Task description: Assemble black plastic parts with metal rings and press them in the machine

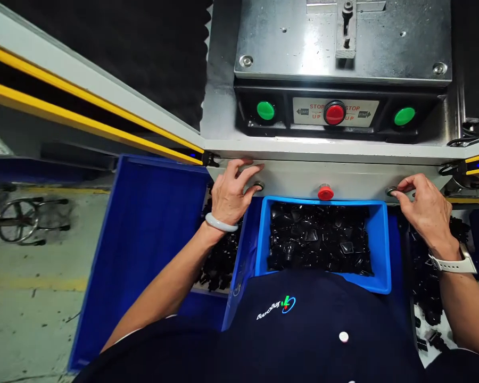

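My left hand (233, 191) is at the machine's pale front panel (291, 178), its fingers apart and resting along the panel's top. Its thumb touches a round push button (259, 185). On the right side, my right hand (426, 207) has its thumb on a matching round button (391, 191), the fingers bent against the panel and holding nothing. Between the hands a red mushroom-shaped button (325, 192) sticks out of the panel. Below it stands a light blue bin (384, 244) full of shiny black plastic parts (315, 236).
Above the panel, a control box has two green buttons (265, 110) and a red stop button (335, 113). Behind it lies a metal plate (287, 53) with a clamp (346, 32). Yellow-striped bars (83, 110) flank the opening. A dark blue crate (143, 229) stands at left.
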{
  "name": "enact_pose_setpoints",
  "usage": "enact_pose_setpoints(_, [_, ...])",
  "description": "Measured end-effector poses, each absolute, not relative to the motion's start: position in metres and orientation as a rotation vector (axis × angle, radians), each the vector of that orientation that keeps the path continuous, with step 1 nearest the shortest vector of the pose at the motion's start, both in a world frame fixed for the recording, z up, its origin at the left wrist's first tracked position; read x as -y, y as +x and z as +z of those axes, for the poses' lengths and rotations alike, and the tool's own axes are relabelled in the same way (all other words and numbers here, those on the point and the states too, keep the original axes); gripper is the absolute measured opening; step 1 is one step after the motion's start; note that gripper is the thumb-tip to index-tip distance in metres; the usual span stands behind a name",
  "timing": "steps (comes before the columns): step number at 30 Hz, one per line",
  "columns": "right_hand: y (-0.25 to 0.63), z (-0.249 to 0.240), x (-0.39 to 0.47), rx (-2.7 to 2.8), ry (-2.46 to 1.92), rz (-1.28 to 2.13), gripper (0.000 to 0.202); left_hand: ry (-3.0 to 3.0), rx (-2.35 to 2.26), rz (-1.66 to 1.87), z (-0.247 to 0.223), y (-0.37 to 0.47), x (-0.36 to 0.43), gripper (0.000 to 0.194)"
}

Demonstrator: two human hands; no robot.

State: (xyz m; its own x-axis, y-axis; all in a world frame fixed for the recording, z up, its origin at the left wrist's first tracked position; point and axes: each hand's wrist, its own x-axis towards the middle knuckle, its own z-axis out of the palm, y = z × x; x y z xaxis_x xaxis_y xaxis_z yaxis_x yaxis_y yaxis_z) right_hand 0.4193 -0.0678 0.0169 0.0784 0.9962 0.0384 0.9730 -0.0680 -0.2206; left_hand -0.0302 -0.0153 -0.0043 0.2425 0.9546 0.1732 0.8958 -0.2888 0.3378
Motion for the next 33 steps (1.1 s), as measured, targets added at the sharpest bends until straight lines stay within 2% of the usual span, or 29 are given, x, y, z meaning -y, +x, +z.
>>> enact_pose_setpoints(2, [0.411, 0.017, 0.079, 2.067, -2.083, 0.071, 0.02, 2.305, -1.779, 0.658, 0.001, -0.02, 0.033, 0.037])
enact_pose_setpoints(5, [0.389, 0.012, 0.104, 2.262, -1.897, 0.107, 0.023, 2.208, -1.657, 0.671, 0.014, 0.0, 0.073, 0.014])
enact_pose_setpoints(8, [0.362, -0.009, 0.129, 2.55, -1.72, 0.324, 0.016, 2.179, -1.355, 0.366, 0.015, 0.021, 0.121, 0.015])
enact_pose_setpoints(13, [0.345, -0.051, 0.15, 2.768, -1.834, 0.423, 0.02, 2.145, -1.138, -0.065, -0.016, 0.032, 0.165, 0.004])
enact_pose_setpoints(17, [0.351, -0.064, 0.153, 2.746, -1.858, 0.45, 0.022, 1.725, -1.197, 0.183, -0.02, 0.028, 0.154, 0.012])
enact_pose_setpoints(20, [0.353, -0.066, 0.154, 2.72, -1.874, 0.45, 0.03, 1.09, -1.179, 0.429, -0.007, 0.03, 0.133, 0.011])
enact_pose_setpoints(24, [0.35, -0.065, 0.154, 2.685, -1.89, 0.463, 0.037, 0.383, -1.031, 0.606, 0.005, 0.043, 0.111, 0.025])
enact_pose_setpoints(28, [0.349, -0.063, 0.152, 2.604, -1.935, 0.494, 0.047, 0.24, -1.008, 0.683, 0.002, 0.056, 0.105, 0.029])
enact_pose_setpoints(33, [0.349, -0.039, 0.142, 2.358, -1.962, 0.63, 0.024, 0.264, -0.997, 0.726, 0.001, 0.061, 0.101, 0.029])
